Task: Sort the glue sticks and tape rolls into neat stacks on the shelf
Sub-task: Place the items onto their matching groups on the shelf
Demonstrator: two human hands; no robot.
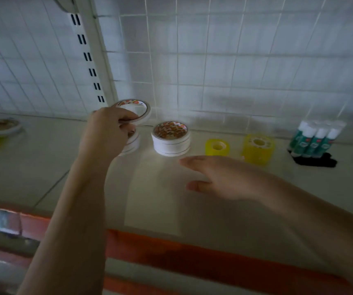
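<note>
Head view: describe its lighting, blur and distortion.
Head view: dim overall, with a brighter patch on the shelf around the white tape stack; the right hand is motion-smeared, as are the glue sticks; the left hand holding a tape roll is sharper; the wide-angle lens bends the back grid.

Dim, soft, perhaps motion-blurred frame

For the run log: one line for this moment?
left hand: grip on white tape roll above left stack | right hand: open, empty | glue sticks: untouched
</note>
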